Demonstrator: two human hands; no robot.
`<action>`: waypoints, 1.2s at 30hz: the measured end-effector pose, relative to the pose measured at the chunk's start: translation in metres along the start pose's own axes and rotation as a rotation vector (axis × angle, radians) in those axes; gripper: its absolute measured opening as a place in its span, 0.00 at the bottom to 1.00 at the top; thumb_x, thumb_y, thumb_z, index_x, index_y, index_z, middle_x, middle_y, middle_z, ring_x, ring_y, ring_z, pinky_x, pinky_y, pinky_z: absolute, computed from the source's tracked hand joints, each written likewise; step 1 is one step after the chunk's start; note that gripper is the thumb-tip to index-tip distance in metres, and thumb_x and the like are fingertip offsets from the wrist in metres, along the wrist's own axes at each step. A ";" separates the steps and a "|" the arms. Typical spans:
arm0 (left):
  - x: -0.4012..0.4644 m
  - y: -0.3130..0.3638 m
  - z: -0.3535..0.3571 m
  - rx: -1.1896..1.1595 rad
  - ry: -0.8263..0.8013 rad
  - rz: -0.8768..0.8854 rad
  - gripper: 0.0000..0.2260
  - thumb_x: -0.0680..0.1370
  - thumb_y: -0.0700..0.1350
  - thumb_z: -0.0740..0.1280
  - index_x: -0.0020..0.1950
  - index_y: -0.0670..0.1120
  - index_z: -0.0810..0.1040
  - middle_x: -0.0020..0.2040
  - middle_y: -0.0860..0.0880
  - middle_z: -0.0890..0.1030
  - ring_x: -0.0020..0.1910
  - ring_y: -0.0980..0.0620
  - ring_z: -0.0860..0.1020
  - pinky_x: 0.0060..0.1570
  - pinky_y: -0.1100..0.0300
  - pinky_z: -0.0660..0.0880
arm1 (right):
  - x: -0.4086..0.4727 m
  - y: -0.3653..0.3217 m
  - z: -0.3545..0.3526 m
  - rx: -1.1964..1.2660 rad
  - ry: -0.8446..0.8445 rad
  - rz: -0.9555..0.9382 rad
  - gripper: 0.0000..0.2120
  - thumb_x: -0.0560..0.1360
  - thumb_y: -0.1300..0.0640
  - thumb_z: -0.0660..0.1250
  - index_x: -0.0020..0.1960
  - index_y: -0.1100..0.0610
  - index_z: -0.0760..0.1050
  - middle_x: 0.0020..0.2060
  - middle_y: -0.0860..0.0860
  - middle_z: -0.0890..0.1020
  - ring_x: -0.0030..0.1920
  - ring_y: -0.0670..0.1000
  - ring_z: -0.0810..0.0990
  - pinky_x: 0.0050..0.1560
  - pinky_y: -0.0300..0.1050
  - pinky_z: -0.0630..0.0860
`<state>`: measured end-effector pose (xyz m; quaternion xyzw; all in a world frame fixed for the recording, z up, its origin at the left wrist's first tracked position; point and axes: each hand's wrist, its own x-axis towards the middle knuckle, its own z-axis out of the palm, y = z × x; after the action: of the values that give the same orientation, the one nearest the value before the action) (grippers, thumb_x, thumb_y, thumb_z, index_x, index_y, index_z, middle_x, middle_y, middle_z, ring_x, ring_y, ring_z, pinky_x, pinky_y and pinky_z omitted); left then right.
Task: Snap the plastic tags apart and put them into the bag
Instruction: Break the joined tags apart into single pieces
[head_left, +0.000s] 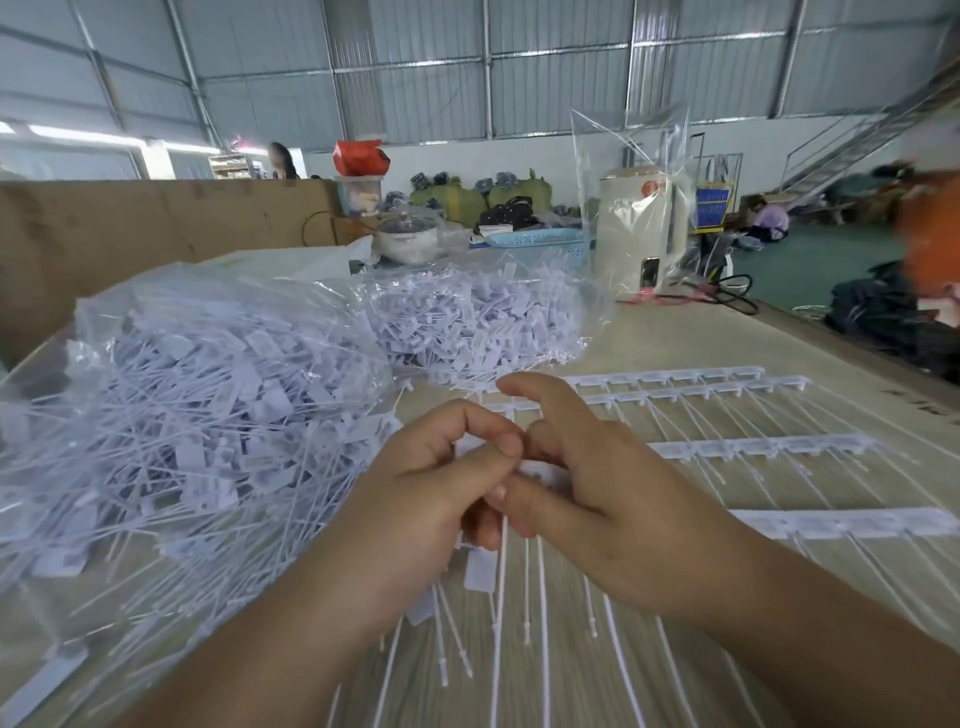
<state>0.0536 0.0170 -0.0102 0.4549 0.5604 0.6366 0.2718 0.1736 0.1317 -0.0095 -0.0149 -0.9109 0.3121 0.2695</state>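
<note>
Bright even daylight, soft shadows, glare on plastic, wide-angle bending at edges, slight motion blur

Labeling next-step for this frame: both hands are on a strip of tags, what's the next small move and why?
Probably finish the snap: twist the left hand against the right hand to break one tag off the strip of tags pinched between them. The tails still hang together below the hands, and the bag of loose tags lies just left, ready for the drop.

White plastic tags (480, 569) (tails dangling) beside heaped clear bag (171, 415)
</note>
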 end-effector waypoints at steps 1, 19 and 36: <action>0.001 0.000 -0.002 0.004 0.017 0.000 0.06 0.71 0.49 0.68 0.42 0.48 0.81 0.29 0.43 0.76 0.26 0.50 0.72 0.28 0.61 0.70 | 0.000 -0.001 -0.002 -0.012 0.002 -0.003 0.25 0.78 0.45 0.63 0.71 0.47 0.60 0.35 0.41 0.80 0.35 0.45 0.80 0.37 0.42 0.75; 0.002 0.006 -0.007 0.109 0.151 0.062 0.09 0.68 0.55 0.68 0.41 0.51 0.80 0.28 0.47 0.80 0.25 0.55 0.73 0.28 0.66 0.70 | 0.002 -0.008 -0.014 -0.244 0.048 0.118 0.13 0.77 0.44 0.62 0.42 0.53 0.73 0.27 0.46 0.71 0.29 0.46 0.70 0.34 0.49 0.70; -0.003 0.009 0.012 -0.257 0.334 -0.001 0.07 0.72 0.46 0.68 0.34 0.52 0.81 0.26 0.48 0.75 0.24 0.55 0.72 0.24 0.65 0.71 | 0.002 -0.021 0.009 -0.465 0.389 0.023 0.13 0.76 0.47 0.61 0.38 0.55 0.71 0.27 0.44 0.67 0.27 0.54 0.72 0.25 0.47 0.67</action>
<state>0.0672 0.0177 -0.0029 0.3045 0.5121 0.7691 0.2312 0.1707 0.1103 -0.0024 -0.1460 -0.8890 0.0897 0.4245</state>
